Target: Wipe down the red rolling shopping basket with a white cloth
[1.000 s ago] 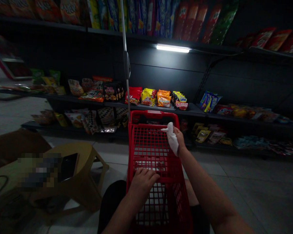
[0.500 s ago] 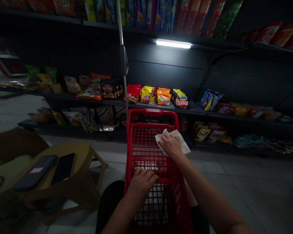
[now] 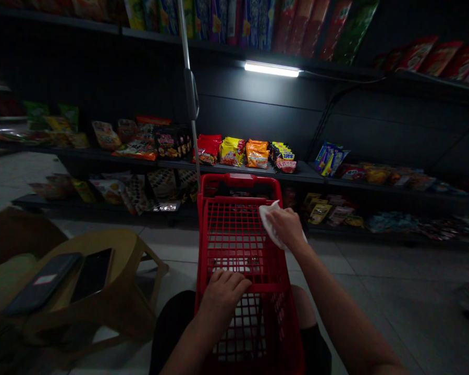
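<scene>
A red plastic shopping basket (image 3: 234,234) lies tipped across my lap, its mesh wall facing up. My left hand (image 3: 223,292) is closed over a red crossbar near the basket's near end. My right hand (image 3: 286,227) presses a crumpled white cloth (image 3: 266,219) against the basket's right upper edge, fingers curled round the cloth. A metal pole handle (image 3: 190,99) rises from the basket's far left corner.
Dark shelves (image 3: 238,169) ahead carry rows of snack packets (image 3: 242,153). A tan plastic stool (image 3: 101,291) at my left bears two dark phones (image 3: 91,273). A strip light (image 3: 271,69) glows under the upper shelf. Grey tiled floor (image 3: 394,291) stretches to the right.
My right hand with the cloth slid from the basket's right rim onto the mesh, then back toward the right edge. The left hand stayed put. The view shifted slightly.
</scene>
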Available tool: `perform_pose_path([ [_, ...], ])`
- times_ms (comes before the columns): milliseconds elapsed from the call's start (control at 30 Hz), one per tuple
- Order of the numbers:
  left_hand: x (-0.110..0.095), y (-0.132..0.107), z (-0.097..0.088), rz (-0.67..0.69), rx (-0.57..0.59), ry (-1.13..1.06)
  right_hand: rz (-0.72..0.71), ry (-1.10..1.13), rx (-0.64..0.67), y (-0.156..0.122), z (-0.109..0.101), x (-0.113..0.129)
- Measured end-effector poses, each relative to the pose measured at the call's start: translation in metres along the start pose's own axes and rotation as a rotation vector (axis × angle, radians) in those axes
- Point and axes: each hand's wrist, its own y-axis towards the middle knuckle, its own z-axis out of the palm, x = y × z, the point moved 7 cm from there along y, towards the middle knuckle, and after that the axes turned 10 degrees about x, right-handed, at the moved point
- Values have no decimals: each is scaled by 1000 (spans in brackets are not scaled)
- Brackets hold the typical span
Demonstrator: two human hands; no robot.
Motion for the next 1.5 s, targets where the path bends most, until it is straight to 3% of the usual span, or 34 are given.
perform_pose_path([
  [100,-1,1,3,11,38,22,-76,-234,187,-13,30,26],
  [233,0,2,5,17,74,44,-25,-186,172,-8,43,26],
  [433,0,1,2,-5,13,41,331,593,-29,9,26,-32],
  [500,0,0,2,-8,4,40,351,733,-66,7,22,-26],
  [600,-1,-1,2,-8,1,54,152,692,77,8,29,33],
  [733,2,0,7,13,6,113,-310,229,379,-2,66,146],
  [800,4,2,12,22,18,147,-378,13,406,-7,82,174],
  [867,7,5,17,23,36,170,-346,-94,369,-9,90,182],
  [1067,7,9,23,30,102,187,-305,-64,318,-4,101,178],
  [1167,6,7,23,17,124,178,-189,189,272,13,100,160],
  [1267,6,4,19,3,99,136,43,578,153,32,77,117],
  [1333,6,3,15,6,75,107,139,676,0,39,46,88],
  [1433,7,3,12,7,47,104,42,445,-165,32,-1,80],
  [1500,7,3,12,10,19,114,-105,176,-45,18,2,100],
])
